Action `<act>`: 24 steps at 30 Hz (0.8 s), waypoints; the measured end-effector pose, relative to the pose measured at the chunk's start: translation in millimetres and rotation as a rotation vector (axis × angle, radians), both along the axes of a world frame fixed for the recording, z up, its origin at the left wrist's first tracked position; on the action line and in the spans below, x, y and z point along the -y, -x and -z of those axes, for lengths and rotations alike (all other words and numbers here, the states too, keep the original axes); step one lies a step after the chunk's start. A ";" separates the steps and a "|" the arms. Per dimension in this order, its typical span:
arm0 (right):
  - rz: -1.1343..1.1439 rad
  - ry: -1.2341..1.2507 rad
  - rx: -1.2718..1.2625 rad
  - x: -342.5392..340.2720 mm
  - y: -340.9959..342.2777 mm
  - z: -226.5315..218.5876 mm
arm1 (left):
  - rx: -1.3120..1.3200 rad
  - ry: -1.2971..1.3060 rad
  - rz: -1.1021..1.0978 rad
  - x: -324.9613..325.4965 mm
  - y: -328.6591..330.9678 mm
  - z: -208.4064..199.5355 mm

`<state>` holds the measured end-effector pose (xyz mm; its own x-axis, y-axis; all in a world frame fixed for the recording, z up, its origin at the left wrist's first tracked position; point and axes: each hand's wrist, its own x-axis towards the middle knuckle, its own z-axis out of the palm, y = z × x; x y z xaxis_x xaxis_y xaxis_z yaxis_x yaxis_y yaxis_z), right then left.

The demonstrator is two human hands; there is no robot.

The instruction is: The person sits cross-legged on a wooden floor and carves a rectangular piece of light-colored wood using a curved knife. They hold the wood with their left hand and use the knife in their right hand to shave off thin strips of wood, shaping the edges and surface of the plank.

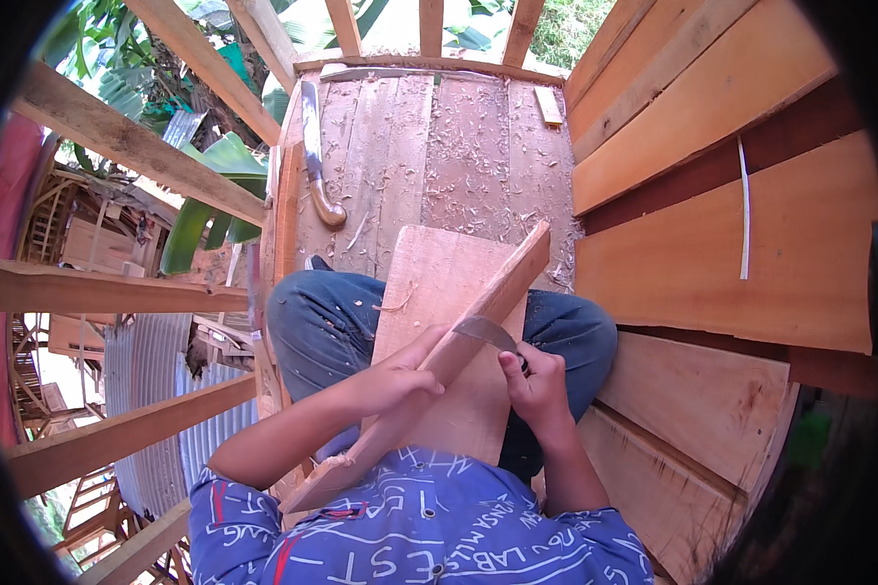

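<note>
Centre frame, the left hand (pixel 392 382) grips the wooden slat (pixel 478 317) across the lap board (pixel 429 283) while the right hand (pixel 535 382), fingers closed on the knife (pixel 485 332), shaves it (shavings (pixel 468 136) already litter the upper floor), whittling seemingly midway.

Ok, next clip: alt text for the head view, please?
Seen from above, a seated person's left hand grips a narrow wooden slat while the right hand presses a curved knife blade against its edge, over a wide board on their lap. Another sheathed blade lies on the shaving-strewn plank floor.
</note>
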<state>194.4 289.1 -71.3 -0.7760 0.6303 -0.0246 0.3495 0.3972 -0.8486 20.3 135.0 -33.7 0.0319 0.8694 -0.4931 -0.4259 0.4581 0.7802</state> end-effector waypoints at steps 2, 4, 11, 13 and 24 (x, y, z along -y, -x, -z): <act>-0.027 0.120 0.001 11.8 -1.0 5.2 | 0.035 -0.109 -0.009 1.3 -2.9 14.6; -0.010 0.233 0.009 15.1 -3.9 11.1 | 0.074 -0.201 -0.016 3.4 -4.3 22.4; 0.014 0.466 -0.144 23.8 4.2 2.5 | 0.534 -0.244 -0.232 3.1 -18.3 30.9; 0.050 0.545 -0.211 25.5 5.5 1.1 | 0.610 -0.278 -0.250 4.6 -24.1 39.0; 0.342 0.816 -0.241 27.6 9.3 -7.4 | 0.343 -0.332 -0.175 5.3 -34.1 26.0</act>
